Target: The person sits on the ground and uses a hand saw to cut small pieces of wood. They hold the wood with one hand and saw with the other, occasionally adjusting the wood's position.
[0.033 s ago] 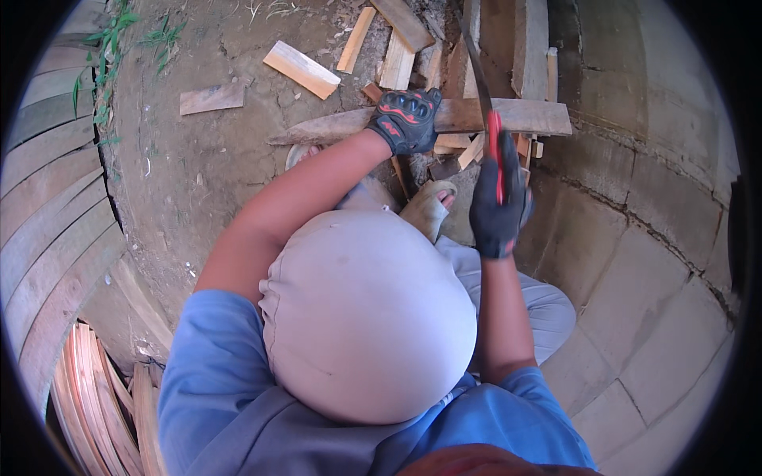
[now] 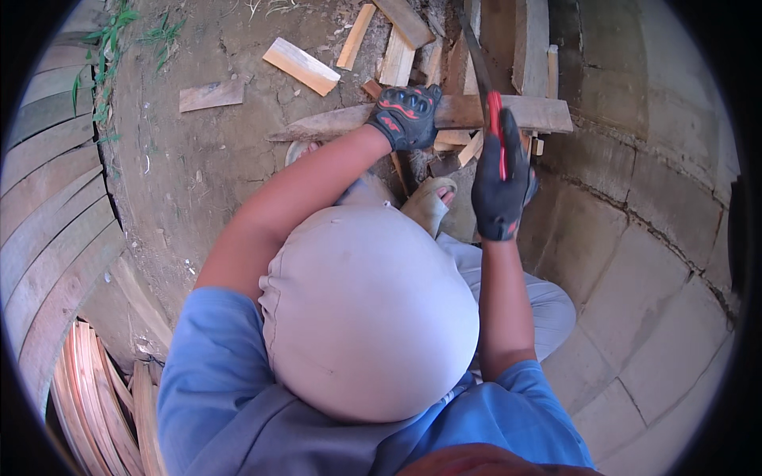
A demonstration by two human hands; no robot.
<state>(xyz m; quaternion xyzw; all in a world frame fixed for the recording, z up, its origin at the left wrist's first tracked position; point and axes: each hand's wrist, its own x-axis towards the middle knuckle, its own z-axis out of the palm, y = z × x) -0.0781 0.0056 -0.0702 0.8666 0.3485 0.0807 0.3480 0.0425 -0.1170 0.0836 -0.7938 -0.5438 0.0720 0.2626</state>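
My left hand (image 2: 405,117), in a black glove with red marks and hard knuckle guards, is closed over a weathered wooden plank (image 2: 532,113) lying crosswise. The plank's left end tapers to a point. My right hand (image 2: 502,190), also gloved, wraps the red-and-black handle of a handsaw (image 2: 494,111). Its thin dark blade (image 2: 475,51) appears almost edge-on, pointing away and slightly left. The blade crosses the plank to the right of my left hand. How deep it sits in the wood, I cannot tell.
Several cut wood pieces (image 2: 302,67) and boards (image 2: 530,47) lie beyond the plank. Sandalled feet (image 2: 429,205) are just below it. Slats (image 2: 59,214) run along the left, concrete blocks (image 2: 635,278) along the right. A pale rounded cloth surface (image 2: 369,317) hides the lower middle.
My right hand and the saw have moved a little away from me. My left hand and the plank have shifted only slightly, with the left hand still on it.
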